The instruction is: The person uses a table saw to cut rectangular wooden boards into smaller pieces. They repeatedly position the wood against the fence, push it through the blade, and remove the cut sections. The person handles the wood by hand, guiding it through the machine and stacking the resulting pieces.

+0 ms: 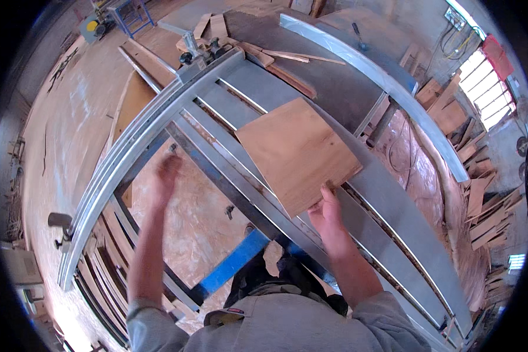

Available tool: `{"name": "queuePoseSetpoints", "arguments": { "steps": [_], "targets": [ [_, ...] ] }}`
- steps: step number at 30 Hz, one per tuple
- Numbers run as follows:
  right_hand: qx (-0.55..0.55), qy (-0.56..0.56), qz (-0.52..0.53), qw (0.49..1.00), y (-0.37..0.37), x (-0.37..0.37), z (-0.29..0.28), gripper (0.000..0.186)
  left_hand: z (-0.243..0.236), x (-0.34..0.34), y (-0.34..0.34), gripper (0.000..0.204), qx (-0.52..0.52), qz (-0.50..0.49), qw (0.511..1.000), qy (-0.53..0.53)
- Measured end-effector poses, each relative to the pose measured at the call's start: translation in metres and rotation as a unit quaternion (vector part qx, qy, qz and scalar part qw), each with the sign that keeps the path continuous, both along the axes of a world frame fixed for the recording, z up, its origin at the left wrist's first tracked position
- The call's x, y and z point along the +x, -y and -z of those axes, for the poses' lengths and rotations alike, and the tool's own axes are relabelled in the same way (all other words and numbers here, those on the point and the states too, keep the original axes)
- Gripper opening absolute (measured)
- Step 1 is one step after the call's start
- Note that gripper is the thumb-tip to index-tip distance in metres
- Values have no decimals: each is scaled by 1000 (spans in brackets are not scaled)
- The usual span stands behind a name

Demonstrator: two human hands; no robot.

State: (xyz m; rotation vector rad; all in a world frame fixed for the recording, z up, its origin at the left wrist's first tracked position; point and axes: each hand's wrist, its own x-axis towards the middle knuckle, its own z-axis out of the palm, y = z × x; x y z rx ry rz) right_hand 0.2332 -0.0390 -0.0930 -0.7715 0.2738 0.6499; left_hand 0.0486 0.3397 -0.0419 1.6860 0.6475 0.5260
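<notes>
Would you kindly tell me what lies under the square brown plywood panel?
The square brown plywood panel rests on the grey metal saw table, crossing its long slots. The right hand touches its near corner. The table surface beneath the panel is covered.

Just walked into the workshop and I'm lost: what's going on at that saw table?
A person stands at a sliding table saw. Their right hand presses on the near edge of a square plywood panel lying flat on the table. Their left hand, blurred, is raised near the metal fence rail, holding nothing visible. Wood offcuts lie stacked at right.
</notes>
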Motion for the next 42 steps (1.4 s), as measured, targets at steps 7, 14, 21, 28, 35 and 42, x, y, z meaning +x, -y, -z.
{"name": "queuePoseSetpoints", "arguments": {
  "steps": [7, 14, 21, 28, 35, 42],
  "targets": [
    [-98, -40, 22, 994, 3, 3, -1, 45, 31, -12, -263, 61, 406, -168, 839, -320],
    [-184, -55, 74, 979, 7, 10, -23, 46, 27, 39, -247, 55, 374, -151, 813, -420],
    [-126, 22, 39, 991, -21, 54, -7, 42, 24, 29, -251, 56, 396, -151, 788, -447],
    [-132, 11, 43, 990, -78, 93, -18, 36, 26, 31, -247, 55, 400, -160, 779, -456],
    [-113, 7, 9, 994, -119, 133, -11, 32, 29, 36, -242, 53, 418, -179, 764, -457],
    [-110, -10, -6, 994, -164, 154, -6, 30, 39, 35, -251, 52, 413, -187, 764, -460]
  ]
}}
